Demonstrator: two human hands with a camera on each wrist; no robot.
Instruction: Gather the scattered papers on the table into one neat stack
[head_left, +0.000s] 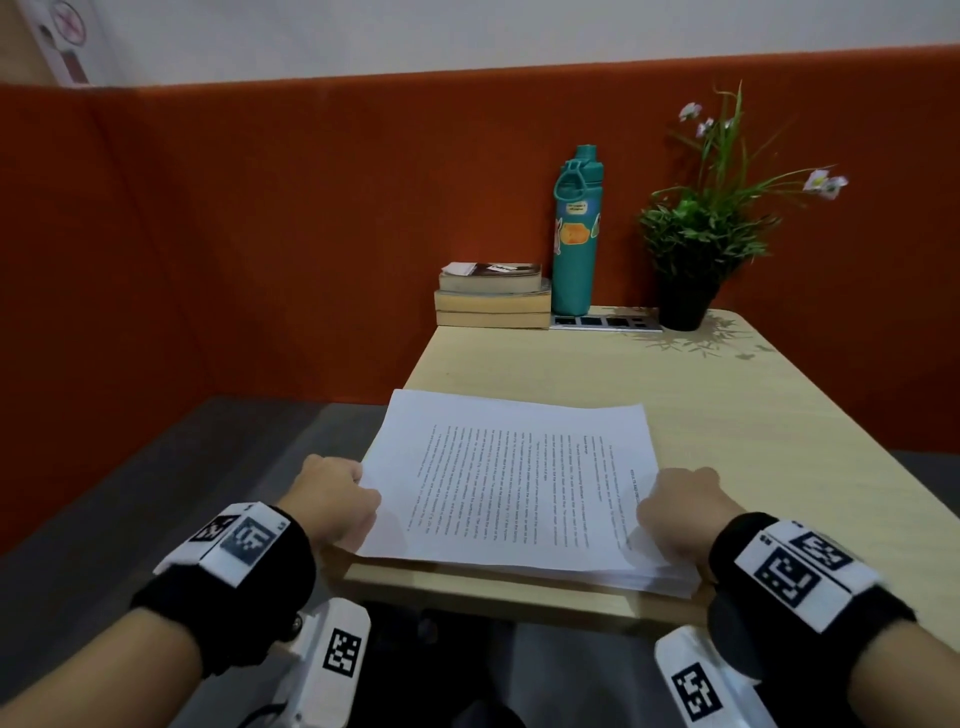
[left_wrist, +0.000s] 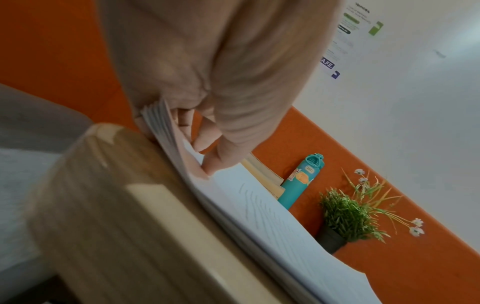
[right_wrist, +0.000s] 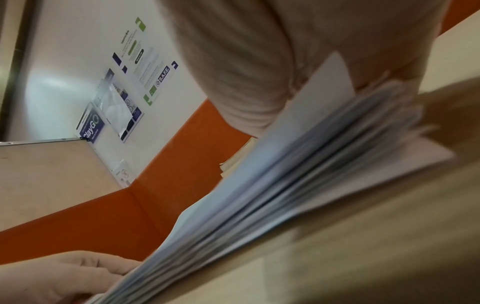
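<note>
A stack of white printed papers (head_left: 511, 488) lies at the near edge of the light wood table (head_left: 753, 415), its sheets slightly fanned at the near right corner. My left hand (head_left: 363, 493) grips the stack's left edge, and my right hand (head_left: 654, 512) grips its right edge. In the left wrist view my left hand (left_wrist: 192, 131) pinches the paper stack (left_wrist: 259, 216), whose edge is lifted off the table. In the right wrist view the paper stack (right_wrist: 285, 174) runs up into my right hand (right_wrist: 324, 78), and my left hand (right_wrist: 64, 275) holds the far end. Both wrist views are blurred.
At the back of the table stand three stacked books (head_left: 493, 296), a teal water bottle (head_left: 574, 234), a socket panel (head_left: 605, 322) and a potted plant (head_left: 696, 249). An orange partition (head_left: 260, 234) runs behind. The table's left edge drops to grey floor (head_left: 208, 467).
</note>
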